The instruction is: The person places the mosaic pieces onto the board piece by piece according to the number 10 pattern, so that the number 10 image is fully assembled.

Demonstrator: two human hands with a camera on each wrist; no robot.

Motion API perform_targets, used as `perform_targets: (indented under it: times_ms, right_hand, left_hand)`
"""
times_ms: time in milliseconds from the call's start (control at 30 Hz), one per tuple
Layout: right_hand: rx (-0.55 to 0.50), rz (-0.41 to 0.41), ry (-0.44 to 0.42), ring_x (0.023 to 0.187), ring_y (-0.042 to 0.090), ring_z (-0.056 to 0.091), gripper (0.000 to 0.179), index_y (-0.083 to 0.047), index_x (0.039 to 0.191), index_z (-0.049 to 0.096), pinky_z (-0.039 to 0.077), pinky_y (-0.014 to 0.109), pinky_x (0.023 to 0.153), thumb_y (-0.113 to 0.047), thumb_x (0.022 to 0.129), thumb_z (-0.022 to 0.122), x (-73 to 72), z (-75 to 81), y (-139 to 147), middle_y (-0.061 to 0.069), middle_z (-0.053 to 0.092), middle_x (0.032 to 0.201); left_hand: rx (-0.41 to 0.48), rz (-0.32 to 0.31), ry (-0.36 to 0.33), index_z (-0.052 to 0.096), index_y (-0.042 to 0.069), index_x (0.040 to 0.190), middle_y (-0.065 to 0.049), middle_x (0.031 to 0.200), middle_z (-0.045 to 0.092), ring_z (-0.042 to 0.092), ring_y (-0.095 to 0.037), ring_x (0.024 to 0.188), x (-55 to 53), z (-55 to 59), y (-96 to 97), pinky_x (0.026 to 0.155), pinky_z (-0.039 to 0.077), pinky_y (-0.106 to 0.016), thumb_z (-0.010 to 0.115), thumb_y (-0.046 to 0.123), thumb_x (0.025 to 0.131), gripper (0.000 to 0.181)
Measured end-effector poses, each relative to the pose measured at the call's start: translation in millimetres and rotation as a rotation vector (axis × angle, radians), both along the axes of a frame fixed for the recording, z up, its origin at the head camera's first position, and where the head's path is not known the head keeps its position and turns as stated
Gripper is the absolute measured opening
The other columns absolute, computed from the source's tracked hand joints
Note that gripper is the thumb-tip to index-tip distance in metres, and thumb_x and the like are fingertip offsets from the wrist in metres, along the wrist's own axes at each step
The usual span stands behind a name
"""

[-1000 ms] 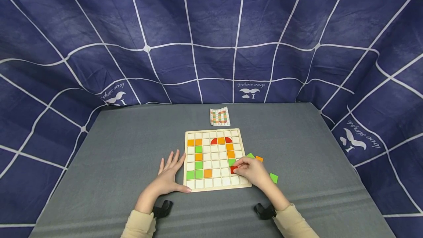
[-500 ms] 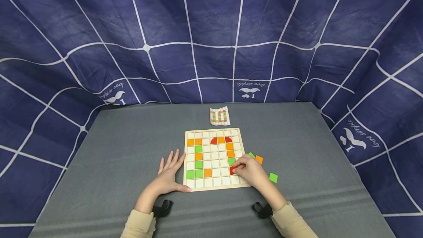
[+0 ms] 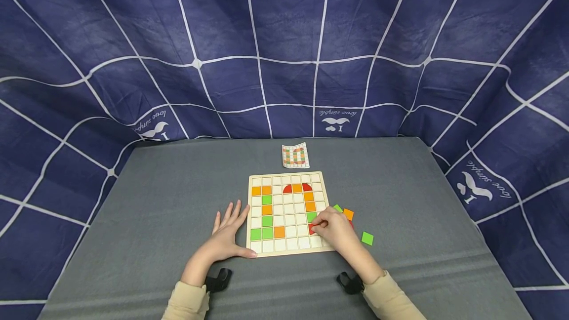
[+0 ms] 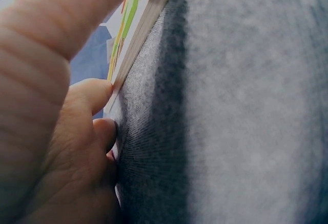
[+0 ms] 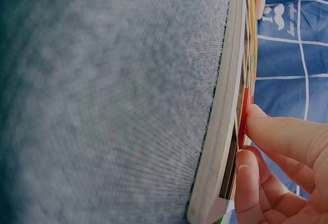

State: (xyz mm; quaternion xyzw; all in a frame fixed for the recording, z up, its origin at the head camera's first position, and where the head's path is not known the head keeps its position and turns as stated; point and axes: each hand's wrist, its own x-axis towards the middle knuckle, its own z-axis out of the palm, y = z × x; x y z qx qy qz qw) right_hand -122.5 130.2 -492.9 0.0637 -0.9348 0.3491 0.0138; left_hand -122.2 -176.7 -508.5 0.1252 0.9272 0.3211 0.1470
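Note:
A light wooden grid board (image 3: 291,245) lies on the grey cloth, with orange, green and red pieces in some cells. My left hand (image 3: 227,240) rests at its left side, fingers spread and straight, thumb at the near left corner. In the left wrist view, fingertips touch the edge of the board (image 4: 134,49). Thumb and fingers of my right hand (image 3: 340,231) pinch a red tile (image 3: 311,229) over the cell below a green square tile (image 3: 311,217). In the right wrist view that red tile (image 5: 244,117) stands slightly tilted at the board surface. My fingers cover part of its outline.
Right of the board lie loose tiles: a green tile (image 3: 367,238), an orange tile (image 3: 348,215), another green one partly hidden, and a red one mostly behind my hand. A printed pattern card (image 3: 295,155) lies beyond the board. A blue checked curtain (image 3: 284,83) surrounds the table.
My right hand has shifted slightly left with the red tile, which now sits a little farther left over its cell. A bit of another red tile has come into sight behind the hand. The left hand stays put.

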Motion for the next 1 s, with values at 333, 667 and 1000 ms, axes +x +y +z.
perform_targets:
  times_ms: [333,667,1000]
  right_hand:
    - [-0.081,-0.066,-0.014,0.066,0.004,0.054,0.008,-0.012,0.084,0.075,0.047,0.018,0.060,-0.010,0.079,0.081,-4.4,5.2,15.9,-0.004,0.060,0.078]
    - [-0.149,-0.217,-0.084,0.089,0.022,0.068,0.022,-0.007,0.105,0.075,0.056,0.030,0.076,-0.021,0.088,0.075,-15.6,12.4,62.0,0.010,0.068,0.102]
    - [-0.092,-0.263,-0.186,0.098,0.032,0.066,0.033,0.000,0.113,0.072,0.054,0.043,0.082,-0.021,0.087,0.075,-14.6,0.5,80.8,0.019,0.068,0.110]
  left_hand:
    - [-0.002,-0.002,0.000,0.018,0.009,0.158,-0.019,0.165,0.001,-0.006,-0.041,0.152,0.2,1.3,1.0,0.118,-0.012,-0.063,0.094,0.045,0.056,0.132]
    - [0.005,0.000,-0.001,0.018,0.009,0.158,-0.020,0.165,0.002,-0.006,-0.042,0.152,-0.8,1.2,1.8,0.117,-0.012,-0.063,0.094,0.044,0.056,0.132]
    - [0.009,0.015,0.008,0.019,0.007,0.158,-0.021,0.165,0.002,-0.005,-0.042,0.152,1.5,-0.6,1.3,0.118,-0.013,-0.062,0.095,0.044,0.054,0.134]
